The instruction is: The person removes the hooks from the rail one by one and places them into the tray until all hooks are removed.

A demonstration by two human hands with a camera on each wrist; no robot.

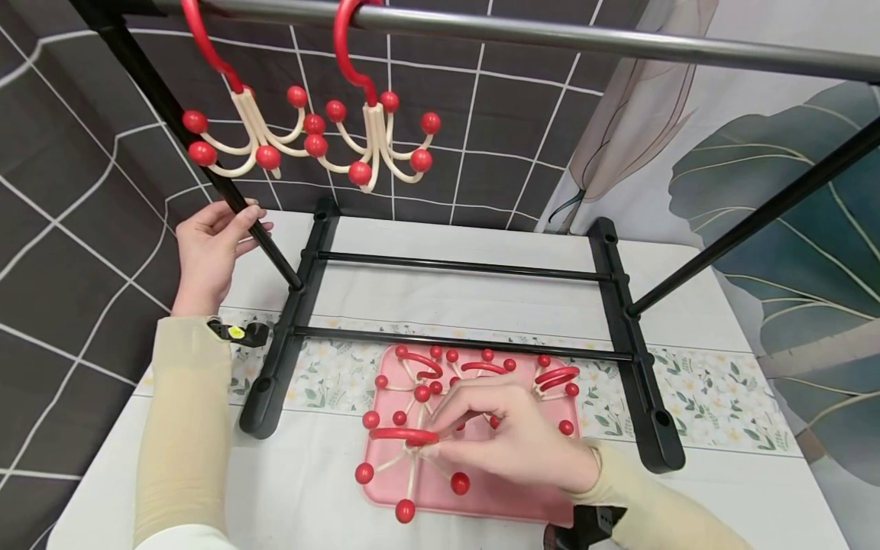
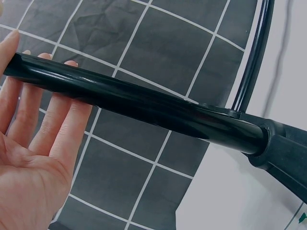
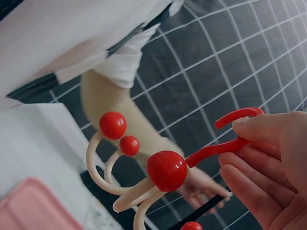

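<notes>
My left hand [image 1: 213, 248] holds a slanting black post [image 2: 139, 103] of the garment rack, its fingers on one side and thumb on the other. Over the pink tray [image 1: 495, 500], my right hand [image 1: 512, 439] pinches a rotating claw hanger by its red hook [image 3: 216, 148]. Cream prongs tipped with red balls [image 3: 166, 171] spread from that hanger. Several similar claw hangers [image 1: 553, 378] lie in the tray, partly hidden by the right hand. Two more, a left hanger [image 1: 250, 137] and a right hanger [image 1: 374, 141], hang from the rack's top rail [image 1: 481, 29].
Two black feet, a left foot [image 1: 282, 344] and a right foot [image 1: 635, 359], stand on the white table [image 1: 302, 489], joined by crossbars [image 1: 461, 265]. Another slanting post [image 1: 756, 221] rises at right. Dark grid-patterned cloth [image 1: 509, 122] and a leaf-print curtain [image 1: 777, 176] back the table.
</notes>
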